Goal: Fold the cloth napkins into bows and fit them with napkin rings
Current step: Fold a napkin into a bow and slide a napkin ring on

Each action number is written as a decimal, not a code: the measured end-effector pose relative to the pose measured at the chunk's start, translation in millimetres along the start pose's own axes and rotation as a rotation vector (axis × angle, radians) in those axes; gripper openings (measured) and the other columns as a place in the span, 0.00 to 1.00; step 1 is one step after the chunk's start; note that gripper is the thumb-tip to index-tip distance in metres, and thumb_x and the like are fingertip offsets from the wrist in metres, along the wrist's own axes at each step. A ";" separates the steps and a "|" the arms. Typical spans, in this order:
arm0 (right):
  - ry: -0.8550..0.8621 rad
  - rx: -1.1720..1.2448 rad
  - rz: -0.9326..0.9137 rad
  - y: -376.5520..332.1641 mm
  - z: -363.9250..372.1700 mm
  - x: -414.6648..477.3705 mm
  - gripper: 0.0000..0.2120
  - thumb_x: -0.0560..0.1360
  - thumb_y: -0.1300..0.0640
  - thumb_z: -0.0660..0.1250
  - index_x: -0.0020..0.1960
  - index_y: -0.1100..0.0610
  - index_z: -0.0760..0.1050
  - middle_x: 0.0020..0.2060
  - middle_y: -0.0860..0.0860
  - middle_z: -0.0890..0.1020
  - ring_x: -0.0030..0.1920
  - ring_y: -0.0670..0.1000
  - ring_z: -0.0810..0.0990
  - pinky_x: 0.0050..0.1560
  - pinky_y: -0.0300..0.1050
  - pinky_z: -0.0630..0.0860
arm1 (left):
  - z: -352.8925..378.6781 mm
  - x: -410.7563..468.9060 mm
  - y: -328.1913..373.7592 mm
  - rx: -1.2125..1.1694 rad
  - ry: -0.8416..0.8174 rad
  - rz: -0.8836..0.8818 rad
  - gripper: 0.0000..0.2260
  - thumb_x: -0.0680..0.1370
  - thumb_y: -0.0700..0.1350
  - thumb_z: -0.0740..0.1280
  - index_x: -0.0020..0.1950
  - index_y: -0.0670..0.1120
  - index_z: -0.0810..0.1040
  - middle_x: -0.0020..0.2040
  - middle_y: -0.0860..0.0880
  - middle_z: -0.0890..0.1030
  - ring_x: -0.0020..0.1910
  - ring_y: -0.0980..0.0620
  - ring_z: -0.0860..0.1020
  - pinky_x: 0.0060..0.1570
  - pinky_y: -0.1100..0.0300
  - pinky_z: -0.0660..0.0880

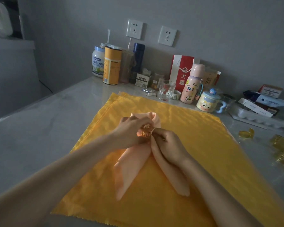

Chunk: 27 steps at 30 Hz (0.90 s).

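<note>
A pale marbled bench (39,128) fills the view, running to a grey wall at 12 o'clock. A yellow cloth (195,145) lies flat over its middle, with more cloth edges showing under its 11 o'clock corner. On the centre of the cloth lies a peach napkin (129,164), gathered at its waist; two long tails splay toward 6 o'clock and a rounded fold bulges toward 12 o'clock.

The left grip (131,128) comes in from 8 o'clock, its fingers curled over the gathered waist, grasping the napkin. The right grip (167,145) comes in from 4 o'clock and pinches the near edge of a gold napkin ring (145,133) that sits around the waist, between the two hands.

Along the wall from 11 to 2 o'clock stand an orange canister (111,66), a red and white paper bag (180,69), a pink bottle (193,84), a lidded cartoon mug (206,102) and a glass mug (166,92). At 3 o'clock, off the cloth, spare gold rings (282,148) lie on the bench.
</note>
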State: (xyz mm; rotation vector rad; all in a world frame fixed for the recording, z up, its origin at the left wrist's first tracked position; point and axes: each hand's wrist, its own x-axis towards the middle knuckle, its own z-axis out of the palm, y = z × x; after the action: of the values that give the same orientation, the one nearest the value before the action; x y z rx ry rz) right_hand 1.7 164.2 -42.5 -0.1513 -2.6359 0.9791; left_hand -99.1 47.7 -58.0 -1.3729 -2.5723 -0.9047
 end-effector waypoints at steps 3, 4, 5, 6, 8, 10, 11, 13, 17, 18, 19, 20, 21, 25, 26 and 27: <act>0.079 -0.131 0.004 2.7 5.6 4.2 0.12 0.78 0.62 0.57 0.48 0.56 0.79 0.40 0.50 0.83 0.40 0.49 0.79 0.41 0.41 0.72 | 15.4 19.1 -0.4 -0.144 -0.040 -0.282 0.16 0.78 0.48 0.65 0.65 0.48 0.73 0.62 0.50 0.78 0.61 0.51 0.75 0.60 0.59 0.69; 0.103 -0.160 0.007 3.6 7.6 5.2 0.11 0.78 0.62 0.57 0.47 0.57 0.79 0.41 0.52 0.83 0.41 0.51 0.79 0.43 0.45 0.74 | 7.4 31.7 -7.8 -0.084 -0.021 -0.246 0.17 0.76 0.50 0.67 0.65 0.49 0.73 0.62 0.51 0.78 0.61 0.52 0.74 0.59 0.61 0.69; 0.114 -0.173 -0.004 3.8 9.1 4.7 0.11 0.78 0.62 0.57 0.48 0.57 0.79 0.42 0.52 0.84 0.42 0.52 0.80 0.44 0.48 0.75 | -4.3 41.8 -10.7 -0.110 0.002 -0.240 0.19 0.75 0.51 0.69 0.65 0.50 0.73 0.62 0.53 0.77 0.62 0.53 0.74 0.59 0.62 0.69; 0.109 -0.178 -0.023 3.6 9.9 4.1 0.12 0.77 0.62 0.58 0.50 0.55 0.80 0.43 0.52 0.84 0.44 0.52 0.81 0.45 0.49 0.75 | -15.6 50.6 -11.6 -0.146 0.001 -0.243 0.21 0.74 0.51 0.69 0.66 0.50 0.72 0.63 0.52 0.76 0.63 0.52 0.73 0.59 0.61 0.68; 0.051 -0.190 -0.091 2.7 8.3 1.8 0.13 0.76 0.60 0.58 0.52 0.54 0.80 0.47 0.50 0.84 0.48 0.51 0.81 0.48 0.49 0.76 | -27.5 65.8 -10.4 -0.224 -0.030 -0.293 0.23 0.76 0.51 0.67 0.70 0.49 0.68 0.67 0.49 0.73 0.66 0.49 0.71 0.59 0.60 0.68; 0.015 -0.219 -0.148 2.3 7.5 -1.2 0.16 0.74 0.55 0.55 0.51 0.57 0.80 0.49 0.50 0.83 0.49 0.53 0.80 0.48 0.47 0.75 | -20.9 79.0 -5.0 -0.212 -0.117 -0.347 0.27 0.76 0.54 0.66 0.72 0.49 0.65 0.69 0.47 0.70 0.66 0.47 0.70 0.61 0.58 0.68; 0.026 -0.248 -0.168 2.6 8.8 -3.1 0.19 0.73 0.52 0.52 0.48 0.58 0.79 0.48 0.51 0.82 0.47 0.55 0.79 0.45 0.46 0.74 | -13.3 83.0 -3.7 -0.158 -0.196 -0.372 0.28 0.75 0.56 0.67 0.72 0.49 0.65 0.69 0.46 0.70 0.65 0.46 0.71 0.63 0.56 0.68; 0.070 -0.331 -0.210 4.0 14.9 -5.6 0.19 0.74 0.49 0.51 0.46 0.59 0.77 0.47 0.52 0.81 0.44 0.57 0.79 0.39 0.45 0.71 | -9.3 90.7 -3.1 -0.036 -0.260 -0.371 0.30 0.72 0.59 0.70 0.69 0.48 0.69 0.64 0.47 0.74 0.61 0.46 0.73 0.62 0.50 0.70; 0.169 -0.283 -0.112 8.2 17.5 -4.5 0.10 0.78 0.58 0.59 0.55 0.55 0.76 0.45 0.52 0.83 0.43 0.56 0.79 0.39 0.42 0.68 | -13.9 92.7 -4.6 -0.056 -0.187 -0.255 0.09 0.75 0.51 0.68 0.40 0.46 0.76 0.37 0.49 0.75 0.36 0.52 0.72 0.34 0.63 0.68; 0.196 -0.241 -0.067 10.4 14.9 -4.2 0.11 0.78 0.59 0.59 0.57 0.55 0.77 0.45 0.53 0.83 0.44 0.55 0.79 0.40 0.44 0.71 | -16.5 88.9 -5.5 -0.110 -0.139 -0.242 0.12 0.77 0.49 0.66 0.36 0.46 0.73 0.33 0.50 0.72 0.34 0.53 0.69 0.30 0.64 0.64; 0.234 -0.197 -0.030 12.9 11.8 -4.0 0.12 0.78 0.61 0.60 0.57 0.57 0.77 0.44 0.53 0.84 0.43 0.53 0.80 0.42 0.45 0.73 | -20.4 83.1 -7.7 -0.162 -0.091 -0.230 0.13 0.78 0.48 0.65 0.34 0.47 0.72 0.32 0.51 0.70 0.33 0.54 0.68 0.30 0.64 0.63; 0.273 -0.149 0.000 13.8 9.0 -4.3 0.11 0.77 0.62 0.60 0.56 0.58 0.78 0.41 0.52 0.84 0.40 0.49 0.80 0.40 0.42 0.74 | -24.6 76.1 -9.2 -0.200 -0.058 -0.214 0.13 0.79 0.47 0.64 0.34 0.47 0.73 0.32 0.51 0.72 0.33 0.55 0.68 0.31 0.65 0.65; 0.310 -0.102 0.023 13.5 7.4 -4.8 0.10 0.77 0.63 0.60 0.52 0.60 0.79 0.35 0.49 0.82 0.35 0.45 0.79 0.35 0.37 0.72 | -27.8 68.8 -9.9 -0.215 -0.056 -0.195 0.12 0.79 0.46 0.63 0.37 0.46 0.76 0.35 0.50 0.75 0.35 0.55 0.71 0.35 0.64 0.68; 0.378 0.015 0.045 8.0 6.4 -4.9 0.09 0.77 0.63 0.60 0.44 0.60 0.79 0.25 0.44 0.73 0.26 0.41 0.71 0.28 0.31 0.63 | -35.0 38.3 -0.3 -0.181 -0.156 -0.098 0.10 0.79 0.47 0.63 0.53 0.45 0.82 0.51 0.52 0.81 0.50 0.54 0.77 0.53 0.62 0.73; 0.351 0.028 0.048 6.5 7.0 -5.0 0.09 0.77 0.63 0.61 0.45 0.60 0.80 0.27 0.45 0.75 0.26 0.42 0.71 0.29 0.31 0.63 | -38.0 31.7 2.6 -0.164 -0.167 -0.069 0.09 0.79 0.46 0.64 0.52 0.46 0.82 0.50 0.53 0.80 0.51 0.54 0.76 0.53 0.62 0.72; 0.311 0.048 0.061 4.8 7.4 -5.3 0.10 0.76 0.63 0.61 0.47 0.59 0.81 0.28 0.46 0.77 0.27 0.42 0.71 0.30 0.33 0.65 | -42.3 25.8 5.7 -0.134 -0.178 -0.045 0.08 0.78 0.44 0.64 0.52 0.45 0.82 0.49 0.53 0.79 0.51 0.54 0.76 0.53 0.63 0.72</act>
State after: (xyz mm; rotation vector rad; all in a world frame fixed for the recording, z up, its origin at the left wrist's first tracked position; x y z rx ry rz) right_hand 4.1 162.2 -52.3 -0.3457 -2.3349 0.9522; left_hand -118.0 46.2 -11.9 -1.5008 -2.7274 -1.0230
